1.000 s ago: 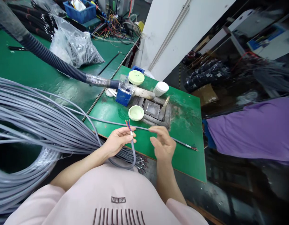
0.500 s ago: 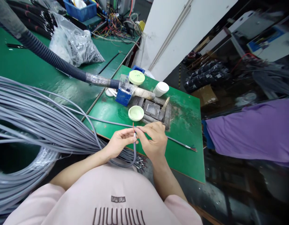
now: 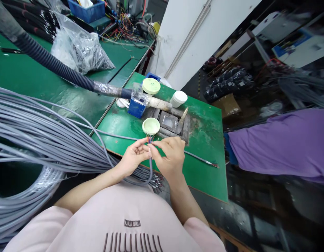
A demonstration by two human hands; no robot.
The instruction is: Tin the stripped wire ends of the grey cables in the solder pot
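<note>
Between my two hands a grey cable [image 3: 151, 167] stands upright, its end stripped into several thin coloured wires [image 3: 150, 138]. My left hand [image 3: 135, 155] is closed round the cable end from the left. From the right, my right hand [image 3: 169, 154] pinches at the base of the wires with thumb and forefinger. The wires are fanned out, orange and reddish on the left and blue to purple on the right. Just beyond their tips sits a small pale green round dish [image 3: 150, 126]; I cannot tell whether they touch it.
A solder pot [image 3: 170, 121] with an upright handle stands behind the dish, beneath a ribbed extraction hose [image 3: 72, 75]. Lidded tubs [image 3: 178, 99] and a blue box [image 3: 137, 107] are nearby. Coiled grey cables [image 3: 46, 136] fill the left. Another cable [image 3: 201, 159] lies across the green table [image 3: 208, 140]. A person in purple [image 3: 280, 143] is at right.
The wires, earlier seen as a narrow upright bunch, are now spread into a fan. Both hands stay at the cable end, and the whole view has shifted slightly.
</note>
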